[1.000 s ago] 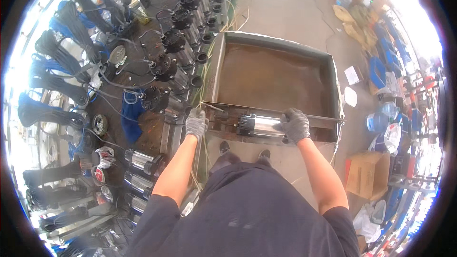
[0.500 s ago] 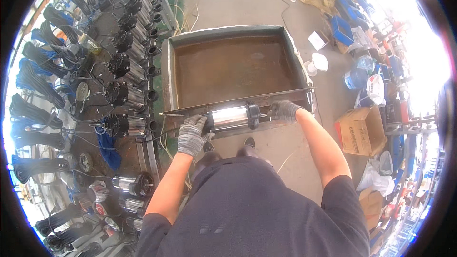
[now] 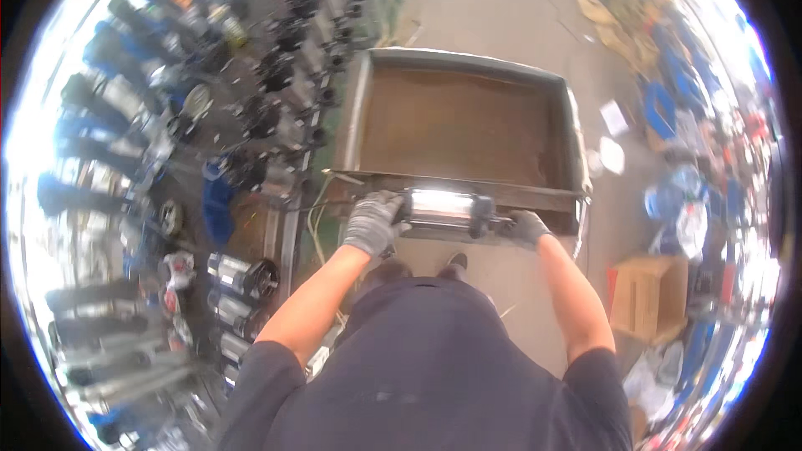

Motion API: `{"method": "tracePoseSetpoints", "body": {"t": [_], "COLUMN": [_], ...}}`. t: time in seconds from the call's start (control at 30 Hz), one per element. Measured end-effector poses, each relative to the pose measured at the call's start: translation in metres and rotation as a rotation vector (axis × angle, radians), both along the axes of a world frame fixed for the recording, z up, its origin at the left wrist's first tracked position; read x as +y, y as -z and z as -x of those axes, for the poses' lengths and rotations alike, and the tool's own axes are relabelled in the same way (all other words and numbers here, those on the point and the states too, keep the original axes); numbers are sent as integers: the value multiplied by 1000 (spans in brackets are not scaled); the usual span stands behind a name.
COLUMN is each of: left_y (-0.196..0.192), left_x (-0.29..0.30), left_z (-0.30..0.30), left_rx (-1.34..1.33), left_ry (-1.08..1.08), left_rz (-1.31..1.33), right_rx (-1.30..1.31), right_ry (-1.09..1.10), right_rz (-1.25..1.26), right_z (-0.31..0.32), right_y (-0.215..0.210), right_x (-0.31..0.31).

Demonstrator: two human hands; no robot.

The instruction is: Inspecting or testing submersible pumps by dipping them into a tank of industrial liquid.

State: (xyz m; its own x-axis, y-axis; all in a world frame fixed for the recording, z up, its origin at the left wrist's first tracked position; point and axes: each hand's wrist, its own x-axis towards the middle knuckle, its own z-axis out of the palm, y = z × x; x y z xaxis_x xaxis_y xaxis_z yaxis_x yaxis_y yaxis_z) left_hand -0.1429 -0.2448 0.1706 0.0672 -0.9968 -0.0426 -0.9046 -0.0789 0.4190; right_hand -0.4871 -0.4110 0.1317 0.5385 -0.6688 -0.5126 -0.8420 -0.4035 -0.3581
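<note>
A pump motor point(image 3: 443, 207) with a shiny steel barrel and black end caps lies crosswise in front of me, by the near side of a rectangular metal tank. My left hand point(image 3: 373, 223), in a grey glove, is closed on its black left end. At the other end, a thin shaft runs to my gloved right hand point(image 3: 526, 228), whose fingers are closed round the shaft's tip. Brown, murky liquid seems to fill the tank point(image 3: 575, 129). A dark cable trails leftward from beside my left hand.
Rows of similar motors point(image 3: 288, 83) with coiled cables stand on the left. Several steel-barrelled motors point(image 3: 242, 276) lie nearer me there. On the right are an open cardboard box point(image 3: 647, 296), a blue crate point(image 3: 659, 108), plastic bottles and cluttered shelving.
The view has turned, so the tank and motor appear farther right and tilted differently. Both hands keep hold of the motor. The picture is now more blurred.
</note>
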Motion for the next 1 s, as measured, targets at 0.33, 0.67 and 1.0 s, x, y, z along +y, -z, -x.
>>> {"method": "tracePoseSetpoints", "body": {"t": [0.33, 0.67, 1.0], "left_y": [66, 84, 38], "left_x": [48, 78, 100], "left_z": [-65, -144, -100], "left_rx": [138, -115, 864], "left_ry": [-556, -632, -839], "left_rz": [78, -565, -154], "right_rx": [-411, -988, -677], "right_ry": [933, 791, 568], "right_rz": [-1120, -1069, -1034], "right_z": [11, 28, 17], "right_y": [5, 30, -14], "right_x": [-6, 8, -13]}}
